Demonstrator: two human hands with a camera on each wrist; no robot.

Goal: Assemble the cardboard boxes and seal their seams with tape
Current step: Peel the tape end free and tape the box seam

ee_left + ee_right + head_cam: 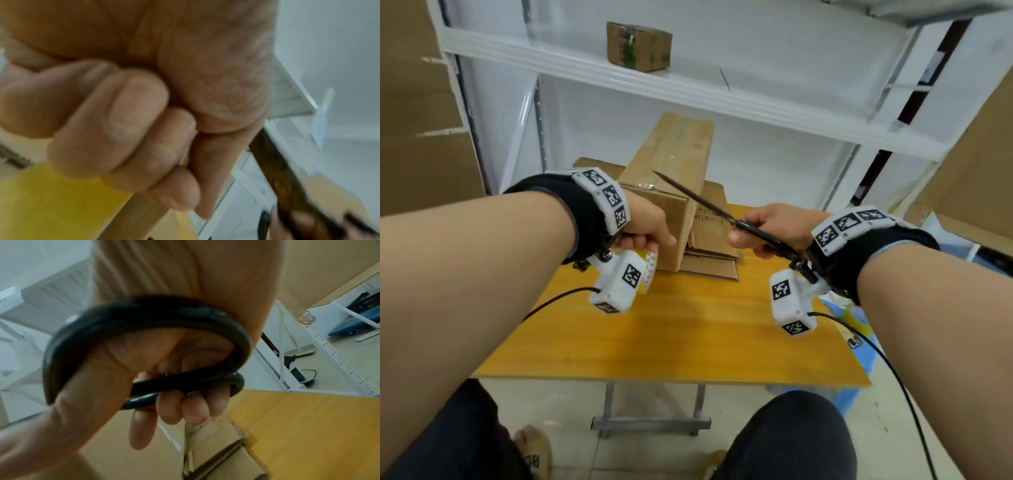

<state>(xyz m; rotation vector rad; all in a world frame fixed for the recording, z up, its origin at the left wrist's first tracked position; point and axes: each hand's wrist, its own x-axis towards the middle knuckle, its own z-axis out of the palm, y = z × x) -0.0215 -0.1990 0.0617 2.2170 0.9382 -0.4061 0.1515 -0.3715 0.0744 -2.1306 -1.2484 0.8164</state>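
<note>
black scissors are gripped in the right hand, fingers through the loops, blades together and pointed up-left over an assembled cardboard box on the yellow tabletop. a tape roll is clasped in the curled left hand, just beside the box. flattened cardboard boxes are stacked under and right of it.

left hand fingers curled, gripping yellow roll | scissors beside, blurred
</note>
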